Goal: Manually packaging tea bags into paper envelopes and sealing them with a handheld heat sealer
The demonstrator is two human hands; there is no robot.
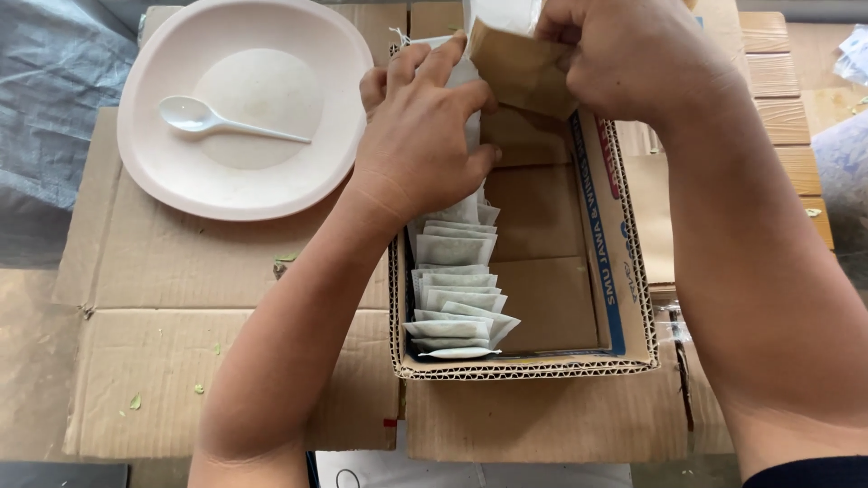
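Observation:
An open cardboard box (624,271) lies in front of me, with a row of several white paper sachets (455,298) packed upright along its left wall. My left hand (420,136) presses on the far end of that row, fingers curled over the sachets. At the box's far end my right hand (624,54) grips a brown cardboard piece (520,68) with white paper above it. The right part of the box shows bare cardboard floor.
A pale pink plate (181,181) with a white plastic spoon (217,120) sits to the left on flattened cardboard sheets (181,361). Small green leaf bits (136,400) dot the cardboard. Grey plastic sheeting (45,99) lies far left; wooden slats (778,90) run at the right.

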